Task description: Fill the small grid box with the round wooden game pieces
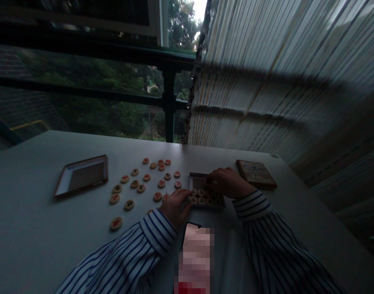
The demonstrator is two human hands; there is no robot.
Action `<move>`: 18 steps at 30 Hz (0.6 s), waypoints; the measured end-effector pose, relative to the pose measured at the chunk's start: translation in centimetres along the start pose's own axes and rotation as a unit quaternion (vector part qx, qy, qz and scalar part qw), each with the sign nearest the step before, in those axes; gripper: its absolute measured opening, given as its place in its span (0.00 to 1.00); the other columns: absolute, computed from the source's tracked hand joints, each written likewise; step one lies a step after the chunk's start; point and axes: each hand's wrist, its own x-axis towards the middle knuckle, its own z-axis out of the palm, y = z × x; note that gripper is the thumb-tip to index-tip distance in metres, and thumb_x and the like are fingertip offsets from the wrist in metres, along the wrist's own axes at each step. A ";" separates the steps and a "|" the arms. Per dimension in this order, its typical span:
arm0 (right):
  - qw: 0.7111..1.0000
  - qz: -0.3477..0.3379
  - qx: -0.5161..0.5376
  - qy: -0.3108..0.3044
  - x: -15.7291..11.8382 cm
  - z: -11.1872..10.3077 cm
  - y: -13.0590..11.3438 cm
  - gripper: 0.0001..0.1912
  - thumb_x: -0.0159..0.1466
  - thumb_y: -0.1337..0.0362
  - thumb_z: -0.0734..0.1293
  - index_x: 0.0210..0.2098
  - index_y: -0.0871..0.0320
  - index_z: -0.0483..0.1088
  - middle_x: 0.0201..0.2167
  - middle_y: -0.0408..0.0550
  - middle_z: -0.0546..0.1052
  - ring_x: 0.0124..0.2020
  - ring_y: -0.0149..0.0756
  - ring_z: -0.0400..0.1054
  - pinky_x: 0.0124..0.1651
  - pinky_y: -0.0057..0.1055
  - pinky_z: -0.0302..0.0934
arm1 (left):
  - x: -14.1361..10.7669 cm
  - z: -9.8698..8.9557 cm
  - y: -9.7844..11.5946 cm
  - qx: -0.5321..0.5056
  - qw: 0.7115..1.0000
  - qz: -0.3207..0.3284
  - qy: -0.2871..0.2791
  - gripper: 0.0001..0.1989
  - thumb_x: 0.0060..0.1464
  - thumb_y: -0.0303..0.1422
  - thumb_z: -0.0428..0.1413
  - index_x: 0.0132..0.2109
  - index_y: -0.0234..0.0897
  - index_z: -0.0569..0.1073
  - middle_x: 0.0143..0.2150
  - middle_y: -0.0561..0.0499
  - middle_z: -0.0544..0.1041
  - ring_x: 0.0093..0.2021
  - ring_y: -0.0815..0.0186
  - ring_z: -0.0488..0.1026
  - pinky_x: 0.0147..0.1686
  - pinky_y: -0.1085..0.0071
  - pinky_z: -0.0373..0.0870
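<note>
A shallow box (pixel 205 207) sits on the white table, with several round wooden pieces (pixel 201 200) in rows in its near part. My left hand (pixel 176 206) is at the box's left edge, fingertips by the leftmost pieces; its fingers are bent, and whether it holds anything is hidden. My right hand (pixel 228 181) reaches over the box's right side, fingers curled down inside, and what is under them cannot be seen. Left of the box, several loose pieces with red or black characters (pixel 129 204) lie scattered, some close to my left hand.
An open, shallow lid or tray (pixel 85 175) lies at the left of the table (pixel 36 171). A flat patterned box (pixel 256 173) lies at the right. Near the front is a phone-like object (pixel 191 231), partly pixelated. A curtain and railing stand behind.
</note>
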 end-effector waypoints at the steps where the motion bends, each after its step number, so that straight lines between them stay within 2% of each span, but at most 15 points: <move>1: 1.000 -0.003 -0.001 0.001 0.0 0.1 0.1 0.15 0.60 0.56 0.56 0.38 0.53 0.70 0.36 0.49 0.75 0.39 0.38 0.66 0.39 0.32 0.52 | 0.0 0.0 0.0 0.000 1.000 -0.001 -0.004 0.15 0.45 0.25 0.51 0.43 0.31 0.68 0.40 0.42 0.74 0.41 0.62 0.71 0.40 0.65 0.70; 9: 1.000 -0.007 -0.012 -0.010 0.0 0.4 0.3 0.15 0.60 0.56 0.56 0.37 0.52 0.71 0.35 0.48 0.75 0.39 0.36 0.66 0.40 0.33 0.50 | 0.1 -0.2 0.4 0.000 1.000 -0.011 0.002 0.15 0.43 0.24 0.52 0.42 0.33 0.68 0.39 0.43 0.74 0.40 0.61 0.71 0.39 0.64 0.71; 18: 1.000 -0.007 -0.010 -0.022 0.1 0.8 0.5 0.14 0.60 0.56 0.57 0.35 0.52 0.71 0.34 0.48 0.75 0.40 0.37 0.66 0.42 0.34 0.49 | 0.1 -0.1 0.5 -0.001 1.000 -0.013 -0.007 0.15 0.43 0.24 0.51 0.42 0.30 0.68 0.39 0.41 0.74 0.41 0.61 0.71 0.40 0.64 0.70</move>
